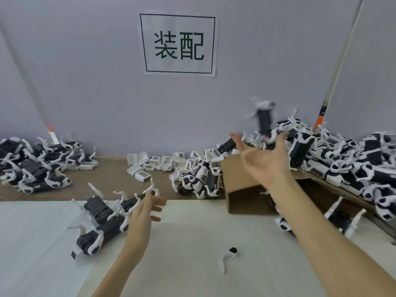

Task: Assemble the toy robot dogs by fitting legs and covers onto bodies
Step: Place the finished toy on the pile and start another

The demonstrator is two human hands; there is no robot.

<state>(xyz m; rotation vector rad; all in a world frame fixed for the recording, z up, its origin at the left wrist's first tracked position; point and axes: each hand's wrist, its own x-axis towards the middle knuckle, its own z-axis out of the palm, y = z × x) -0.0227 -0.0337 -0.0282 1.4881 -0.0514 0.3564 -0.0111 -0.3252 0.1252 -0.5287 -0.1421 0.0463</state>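
Observation:
A black and white toy robot dog (265, 121) is blurred in mid-air above the pile at the right, clear of my fingers. Just below it my right hand (262, 159) is raised, palm up, fingers spread and holding nothing. My left hand (147, 207) hovers over the white mat with relaxed straight fingers, empty, beside two toy dogs (102, 221) lying on the mat with white legs sticking up. A loose white leg (227, 261) and a small black part (233, 250) lie on the mat near the front.
A big heap of dogs (347, 163) covers the right side over a cardboard box (242, 189). Another heap (36, 166) lies at the far left. White covers (150, 163) are scattered along the back by the wall, and a smaller pile of dogs (199, 181) lies at centre.

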